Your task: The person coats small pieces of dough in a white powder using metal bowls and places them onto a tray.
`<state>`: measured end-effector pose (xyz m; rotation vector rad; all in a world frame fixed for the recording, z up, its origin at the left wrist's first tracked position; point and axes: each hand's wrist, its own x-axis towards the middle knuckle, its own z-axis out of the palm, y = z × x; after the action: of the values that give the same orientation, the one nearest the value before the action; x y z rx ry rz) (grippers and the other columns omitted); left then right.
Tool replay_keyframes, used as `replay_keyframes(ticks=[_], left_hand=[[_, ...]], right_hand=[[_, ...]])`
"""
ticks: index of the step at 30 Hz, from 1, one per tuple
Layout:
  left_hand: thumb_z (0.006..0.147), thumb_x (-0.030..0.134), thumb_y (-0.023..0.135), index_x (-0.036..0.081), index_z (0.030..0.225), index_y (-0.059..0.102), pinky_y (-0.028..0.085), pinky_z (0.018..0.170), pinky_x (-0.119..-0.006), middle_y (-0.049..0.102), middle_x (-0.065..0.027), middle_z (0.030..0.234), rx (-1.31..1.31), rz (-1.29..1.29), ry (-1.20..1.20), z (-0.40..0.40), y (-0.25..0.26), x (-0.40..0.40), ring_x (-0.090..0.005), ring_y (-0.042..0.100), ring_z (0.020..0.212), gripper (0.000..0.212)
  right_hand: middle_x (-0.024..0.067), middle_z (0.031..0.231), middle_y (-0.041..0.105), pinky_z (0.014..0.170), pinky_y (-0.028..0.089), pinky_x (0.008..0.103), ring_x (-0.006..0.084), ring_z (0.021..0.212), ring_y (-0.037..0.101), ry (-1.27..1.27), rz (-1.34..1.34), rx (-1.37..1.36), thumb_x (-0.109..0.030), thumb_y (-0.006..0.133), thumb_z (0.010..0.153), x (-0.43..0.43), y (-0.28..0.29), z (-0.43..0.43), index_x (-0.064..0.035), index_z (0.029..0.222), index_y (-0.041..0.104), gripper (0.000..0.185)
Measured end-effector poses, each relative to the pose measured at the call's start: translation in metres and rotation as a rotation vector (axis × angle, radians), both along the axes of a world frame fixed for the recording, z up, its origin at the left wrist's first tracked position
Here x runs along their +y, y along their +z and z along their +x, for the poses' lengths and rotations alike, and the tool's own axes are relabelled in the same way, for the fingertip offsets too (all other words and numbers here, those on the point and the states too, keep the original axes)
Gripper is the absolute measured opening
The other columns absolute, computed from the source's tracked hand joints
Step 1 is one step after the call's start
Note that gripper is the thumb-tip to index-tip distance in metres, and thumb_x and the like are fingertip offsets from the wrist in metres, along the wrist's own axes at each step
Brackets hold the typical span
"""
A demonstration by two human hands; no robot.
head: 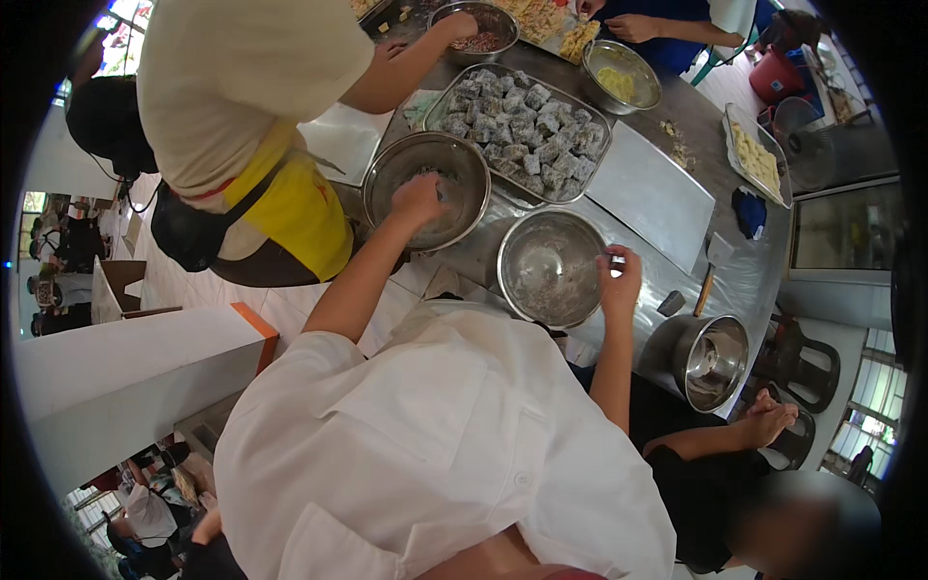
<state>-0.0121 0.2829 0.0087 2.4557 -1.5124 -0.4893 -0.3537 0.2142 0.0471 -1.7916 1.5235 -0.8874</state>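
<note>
My left hand (419,200) reaches down into a steel mixing bowl (464,230) with its fingers bunched. A small dark piece shows at the fingertips, and the underside of the hand is hidden. Beside the right rim of a second steel bowl (549,281) is my right hand (620,284), its fingers curled. Something small and shiny shows between thumb and fingers; whether it is the rim or a separate metal piece is unclear. Thin pale residue coats the second bowl. Beyond both bowls, a rectangular metal tray (606,161) holds many cake-like cubes with a dark-and-white coating (533,130).
A flat metal sheet (652,196) lies right of the tray. Further right are a wooden-handled spatula (705,286), a dark block (671,303) and a steel pot (714,362). One person (246,65) works close at my left; another (725,464) sits at my right.
</note>
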Motion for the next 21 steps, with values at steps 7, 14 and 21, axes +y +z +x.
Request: replay_keyframes(ticks=[7,14,21], left_hand=[[0.071,0.015,0.057,0.009,0.103,0.055,0.047,0.076,-0.038,0.056,-0.0146,0.1,-0.136,0.244,-0.036,0.017,-0.026,-0.022,-0.0287,0.056,0.092,0.033],[0.068,0.015,0.06,0.008,0.099,0.056,0.048,0.074,-0.041,0.054,-0.0161,0.102,-0.108,0.173,-0.069,0.018,-0.037,-0.025,-0.0317,0.057,0.09,0.032],[0.069,0.011,0.058,0.004,0.102,0.054,0.047,0.077,-0.041,0.054,-0.0168,0.103,-0.151,0.18,-0.017,0.022,-0.078,-0.039,-0.0322,0.057,0.089,0.034]], right_hand=[[0.0085,0.09,0.055,0.069,0.043,0.0313,0.0213,0.076,0.055,0.114,0.08,0.024,-0.002,0.065,0.065,0.028,0.004,0.031,-0.0059,0.086,0.055,0.024],[0.0068,0.086,0.054,0.063,0.043,0.0293,0.0186,0.068,0.055,0.045,0.059,0.08,-0.003,0.065,0.066,0.041,-0.002,0.02,-0.0074,0.087,0.055,0.023],[0.0066,0.085,0.054,0.061,0.043,0.0292,0.0173,0.066,0.055,0.084,0.042,0.041,-0.003,0.065,0.067,0.039,-0.005,0.024,-0.0058,0.087,0.056,0.023]])
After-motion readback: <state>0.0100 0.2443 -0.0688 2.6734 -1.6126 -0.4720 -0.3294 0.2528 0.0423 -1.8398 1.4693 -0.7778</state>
